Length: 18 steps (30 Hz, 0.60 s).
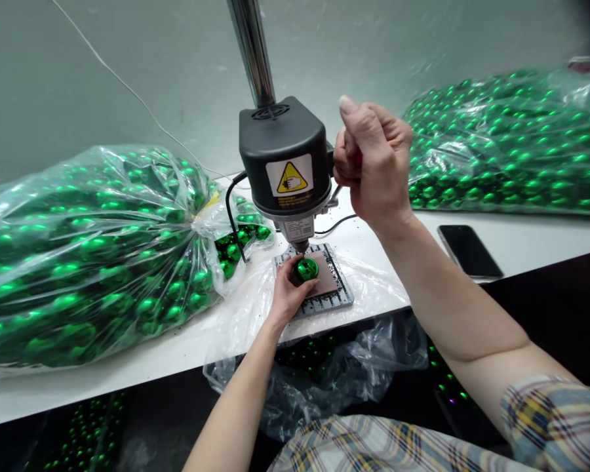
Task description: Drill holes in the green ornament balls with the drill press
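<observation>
My left hand (291, 292) holds a shiny green ball (307, 269) between thumb and fingers. The ball rests on a pinkish block (328, 275) that lies on the slotted grey base plate (344, 295) of a small drill press (282, 157). Just above the ball is the tip of the press; I cannot tell whether it touches. My right hand (376, 157) is wrapped around the lever at the right side of the press head, most of it hidden by the fingers. A yellow hand-warning label (290, 176) faces me. Dark crumbs speckle the base plate.
Clear bags full of green balls lie left (93, 262) and back right (511, 144). A phone (469, 250) is on the white table (403, 252) at right. An open plastic bag (354, 373) with green balls hangs below the table's front edge.
</observation>
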{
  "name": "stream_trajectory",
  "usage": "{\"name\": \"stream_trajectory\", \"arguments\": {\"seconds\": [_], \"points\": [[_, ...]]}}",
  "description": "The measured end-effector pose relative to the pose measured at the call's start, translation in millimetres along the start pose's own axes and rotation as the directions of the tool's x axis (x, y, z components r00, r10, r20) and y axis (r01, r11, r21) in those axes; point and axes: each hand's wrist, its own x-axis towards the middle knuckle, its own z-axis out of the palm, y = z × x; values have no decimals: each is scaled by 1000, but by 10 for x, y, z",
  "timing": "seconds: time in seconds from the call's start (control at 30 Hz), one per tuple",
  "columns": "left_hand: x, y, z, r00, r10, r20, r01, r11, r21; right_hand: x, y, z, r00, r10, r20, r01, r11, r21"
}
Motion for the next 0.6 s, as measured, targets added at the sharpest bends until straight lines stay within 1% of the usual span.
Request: {"name": "stream_trajectory", "arguments": {"seconds": [0.1,0.2,0.27,0.33,0.43,0.5,0.6], "points": [[0,18,7,1000,-8,-13,8,1000,-5,-67,-34,-7,999,-40,-3,40,999,22],[-7,50,15,1000,-12,-17,12,1000,14,-193,-77,-20,995,-98,-36,101,992,75],[-15,72,17,1000,-7,-23,7,999,40,-294,-90,-38,991,-120,-62,124,990,68],[-21,92,19,1000,4,-28,-3,998,66,-403,-84,-65,987,-144,-72,146,989,27],[-22,111,22,999,20,-31,-17,996,93,-568,-54,-120,980,-191,-57,189,981,-35],[-19,114,25,999,27,-37,-23,995,96,-665,-34,-161,975,-218,-34,217,975,-42],[-15,113,29,999,31,-39,-28,996,86,-777,-3,-223,976,-216,5,215,973,-86]]}}
